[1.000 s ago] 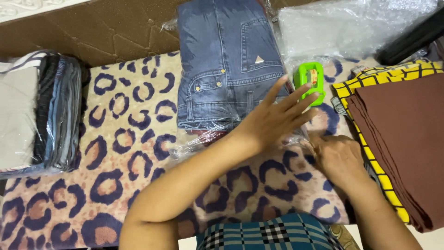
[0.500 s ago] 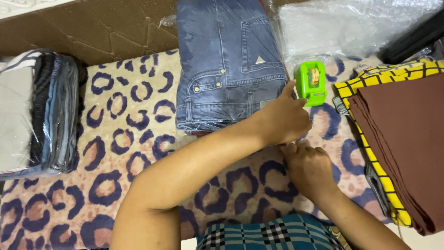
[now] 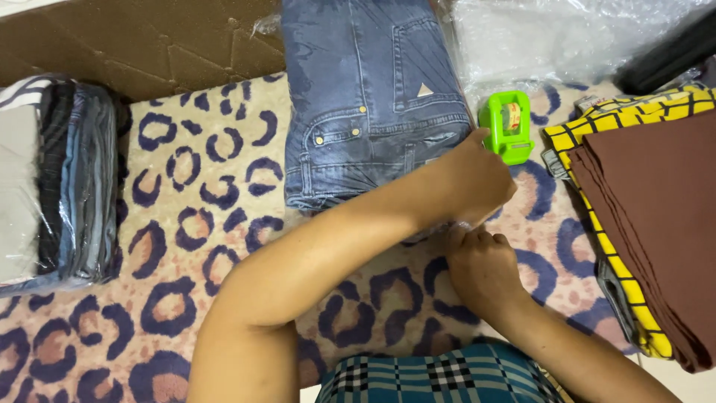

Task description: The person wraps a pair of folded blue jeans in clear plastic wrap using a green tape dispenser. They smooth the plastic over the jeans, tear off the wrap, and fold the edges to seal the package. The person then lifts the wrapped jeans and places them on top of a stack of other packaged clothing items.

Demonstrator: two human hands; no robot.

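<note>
Leopard-spotted blanket (image 3: 186,246) covers the surface, with brown floor (image 3: 149,37) beyond it. One pair of folded jeans (image 3: 365,97) in clear wrapping lies in the middle. Right of the jeans lies one stack of brown cloth (image 3: 656,224); far left, one bagged clothes pile (image 3: 60,179). One green tape dispenser (image 3: 507,125) stands just right of the jeans. Left hand (image 3: 477,179) presses flat on the wrapping's near edge; right hand (image 3: 481,269), curled, pinches it there.

One folded pair of blue denim jeans in clear plastic wrap (image 3: 365,97) is seen; one green plastic tape dispenser (image 3: 507,125) is counted; one stack of bagged folded garments (image 3: 56,179) is seen at the left; one folded brown cloth (image 3: 656,216) is counted; two hands are seen, left (image 3: 473,179) and right (image 3: 481,269).
</note>
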